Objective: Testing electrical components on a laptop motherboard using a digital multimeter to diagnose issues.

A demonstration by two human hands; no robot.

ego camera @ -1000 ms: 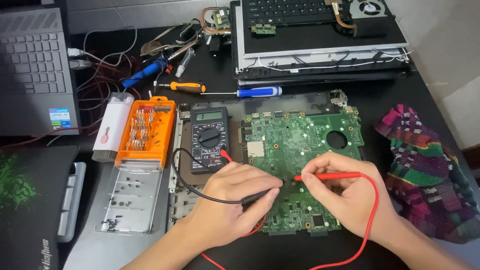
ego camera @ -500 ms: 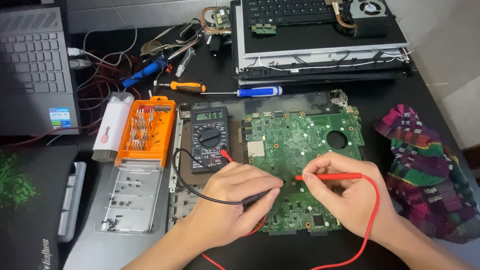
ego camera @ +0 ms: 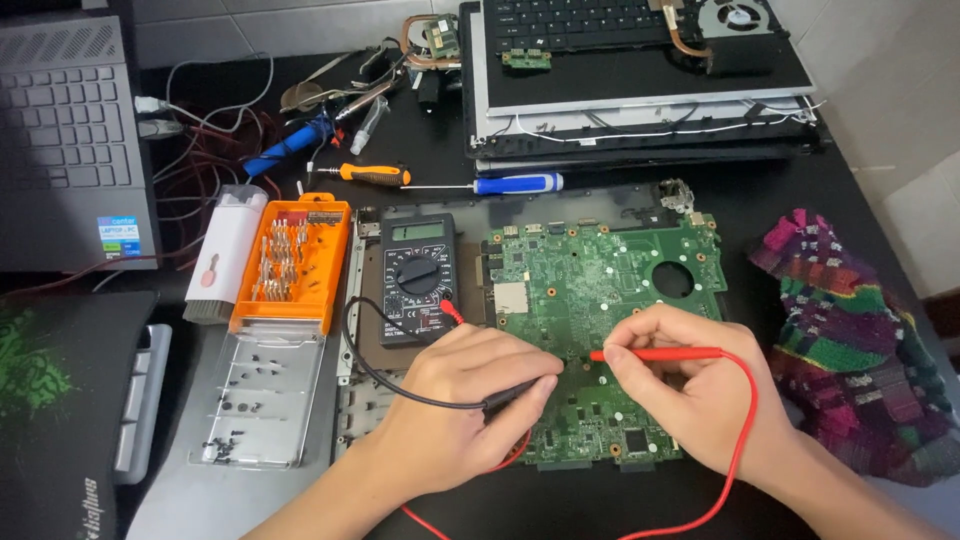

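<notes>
A green laptop circuit board (ego camera: 590, 290) lies in the middle of the dark table. My left hand (ego camera: 460, 400) pinches a black test probe (ego camera: 512, 393) whose tip rests on the board. My right hand (ego camera: 700, 390) holds a red test probe (ego camera: 655, 354) like a pen, tip touching the board near the black one. Both leads run to a black multimeter (ego camera: 420, 280) lying just left of the board.
An orange screwdriver-bit case (ego camera: 292, 262) with a clear lid sits left of the meter. Two screwdrivers (ego camera: 480, 182) lie behind the board. A grey laptop (ego camera: 65, 140) is at far left, a dismantled laptop (ego camera: 640, 80) at the back, a colourful knitted cloth (ego camera: 850, 340) at right.
</notes>
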